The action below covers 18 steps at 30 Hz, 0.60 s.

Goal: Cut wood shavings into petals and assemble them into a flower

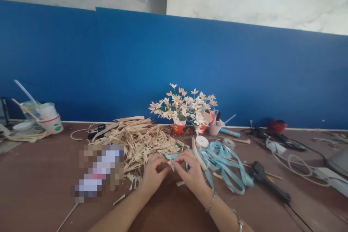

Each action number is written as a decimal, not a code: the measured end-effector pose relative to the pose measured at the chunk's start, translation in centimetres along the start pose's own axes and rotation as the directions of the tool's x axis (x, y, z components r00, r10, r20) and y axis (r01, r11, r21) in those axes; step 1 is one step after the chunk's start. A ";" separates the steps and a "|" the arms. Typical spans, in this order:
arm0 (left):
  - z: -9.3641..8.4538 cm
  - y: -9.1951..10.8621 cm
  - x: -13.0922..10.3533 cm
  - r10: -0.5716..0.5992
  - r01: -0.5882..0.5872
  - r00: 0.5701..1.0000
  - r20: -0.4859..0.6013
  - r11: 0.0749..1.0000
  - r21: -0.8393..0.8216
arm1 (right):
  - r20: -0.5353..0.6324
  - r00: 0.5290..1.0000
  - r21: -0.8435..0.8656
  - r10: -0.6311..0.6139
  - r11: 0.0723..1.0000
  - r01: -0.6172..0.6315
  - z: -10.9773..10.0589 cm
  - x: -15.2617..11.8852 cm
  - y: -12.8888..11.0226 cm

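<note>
At the middle of the table, my left hand and my right hand meet fingertip to fingertip. Both pinch a small pale husk piece, perhaps a flower; its exact shape is too small to make out. Just beyond my left hand lies a large heap of dry husk strips. Light blue ribbon lies in loose loops to the right of my right hand. Behind the hands stand pale artificial flowers in a red pot.
A black glue gun lies at the right, near white cables. White tape rolls, one of them a thick roll, sit behind the ribbon. A blurred-out phone-like object lies left. A white cup stands far left, before a blue partition.
</note>
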<state>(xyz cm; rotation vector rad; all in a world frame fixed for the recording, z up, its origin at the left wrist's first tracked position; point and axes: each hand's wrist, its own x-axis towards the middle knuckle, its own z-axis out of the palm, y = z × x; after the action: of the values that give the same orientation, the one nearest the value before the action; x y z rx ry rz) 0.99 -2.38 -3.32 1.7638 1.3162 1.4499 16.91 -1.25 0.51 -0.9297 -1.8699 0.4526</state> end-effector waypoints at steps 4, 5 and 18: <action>-0.1 0.1 0.2 -0.003 0.003 1.000 -0.001 1.000 -0.021 | 0.021 1.000 0.054 0.018 0.998 -0.019 -0.1 0.0 -0.1; -0.2 0.2 0.2 -0.005 0.005 1.000 -0.004 1.000 -0.030 | 0.009 1.000 0.069 0.029 0.997 -0.029 -0.2 0.0 -0.1; -0.1 0.1 0.3 0.031 -0.031 1.000 0.003 0.999 -0.040 | 0.009 0.996 0.018 -0.086 0.996 0.086 -0.4 -0.2 -0.1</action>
<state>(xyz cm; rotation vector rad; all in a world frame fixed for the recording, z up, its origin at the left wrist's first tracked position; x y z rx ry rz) 0.90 -2.18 -3.03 1.7672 1.2549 1.4792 17.32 -1.52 0.63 -0.8331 -1.9040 0.4212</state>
